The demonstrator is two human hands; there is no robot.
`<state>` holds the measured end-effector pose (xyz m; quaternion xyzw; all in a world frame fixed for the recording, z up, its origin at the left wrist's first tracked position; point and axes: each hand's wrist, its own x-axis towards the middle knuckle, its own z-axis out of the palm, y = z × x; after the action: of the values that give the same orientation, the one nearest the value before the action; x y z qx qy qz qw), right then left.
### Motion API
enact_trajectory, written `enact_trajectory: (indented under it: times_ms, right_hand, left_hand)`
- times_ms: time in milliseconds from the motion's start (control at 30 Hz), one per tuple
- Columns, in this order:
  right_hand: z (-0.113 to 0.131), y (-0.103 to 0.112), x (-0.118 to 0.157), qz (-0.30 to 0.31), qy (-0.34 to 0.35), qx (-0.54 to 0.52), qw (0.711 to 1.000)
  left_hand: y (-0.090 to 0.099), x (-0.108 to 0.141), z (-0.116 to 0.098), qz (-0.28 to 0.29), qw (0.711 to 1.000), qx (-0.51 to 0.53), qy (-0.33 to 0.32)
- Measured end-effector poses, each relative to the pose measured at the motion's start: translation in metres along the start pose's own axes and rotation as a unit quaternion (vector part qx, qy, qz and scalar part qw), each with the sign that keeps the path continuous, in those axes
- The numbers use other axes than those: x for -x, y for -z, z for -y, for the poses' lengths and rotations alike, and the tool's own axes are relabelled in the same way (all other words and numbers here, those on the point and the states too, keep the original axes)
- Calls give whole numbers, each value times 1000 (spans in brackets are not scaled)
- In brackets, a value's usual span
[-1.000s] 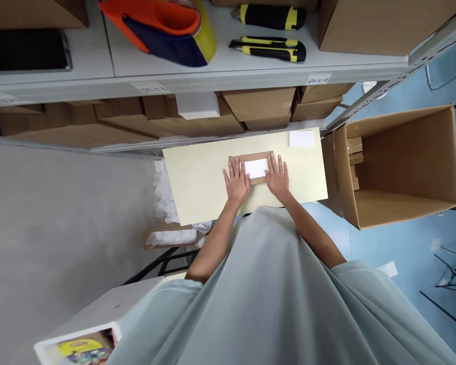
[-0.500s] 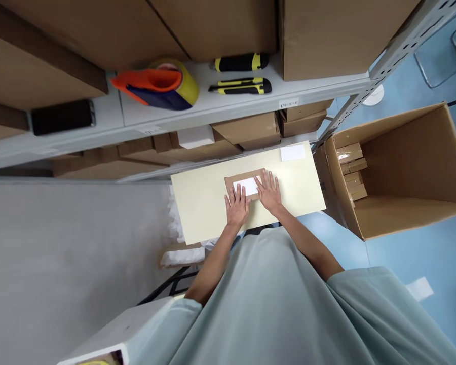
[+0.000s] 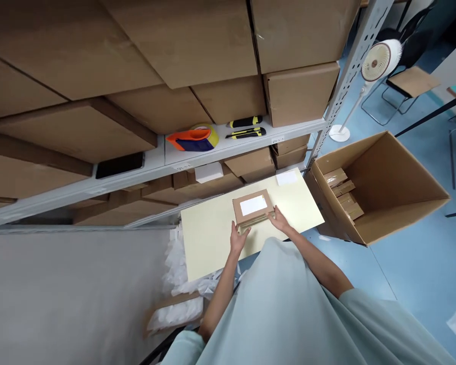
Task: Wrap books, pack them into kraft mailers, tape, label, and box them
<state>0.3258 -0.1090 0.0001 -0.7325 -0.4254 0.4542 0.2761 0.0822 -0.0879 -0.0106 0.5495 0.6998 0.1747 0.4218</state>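
Note:
A small cardboard box (image 3: 254, 217) with a white label (image 3: 253, 204) on its top is held over a pale yellow board (image 3: 209, 238). My left hand (image 3: 239, 239) grips the box at its near left corner, thumb along the near side. At the near right corner, my right hand (image 3: 278, 221) has its fingers on the box too. The near side of the box faces me, slightly tilted. A blank white slip (image 3: 287, 177) lies on the board's far right corner.
On the shelf (image 3: 224, 144) sit a tape dispenser (image 3: 193, 139), two yellow-black cutters (image 3: 246, 126) and a black phone-like object (image 3: 120, 165). Large cartons (image 3: 228, 96) stand behind them. A big open carton (image 3: 403, 177) at right contains several small boxes (image 3: 342, 190). White packing material (image 3: 177, 263) lies at left.
My hands have moved from lying flat on the label to the box's near corners, and the box's near side now shows. My head view has shifted, showing more shelf and a fan.

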Motion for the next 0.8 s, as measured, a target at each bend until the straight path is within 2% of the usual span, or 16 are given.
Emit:
enact_trajectory:
  times_ms: [67,167,233,333,433,533,633,800]
  right_hand:
    - [1,7,8,-24,10,-4,1000]
    - [-6,31,27,-70,33,-8,997]
    - [-14,49,47,-113,38,-3,993]
    - [-28,74,83,-162,7,40,986]
    - [-42,90,117,-157,-68,108,979]
    - [-56,96,138,-142,-111,130,975]
    - [-65,96,144,-136,-115,122,976]
    - [-71,96,135,-124,-109,82,983]
  left_hand:
    - [6,4,-6,-9,999,23,-26]
    - [12,15,-16,-6,996,55,-74]
    - [7,25,-26,7,993,70,-99]
    - [-15,41,-43,47,991,71,-108]
    - [-42,56,-53,99,991,45,-79]
    - [-60,65,-51,134,988,35,-64]
    - [-63,69,-45,148,986,38,-66]
    - [-61,73,-44,135,987,22,-80]
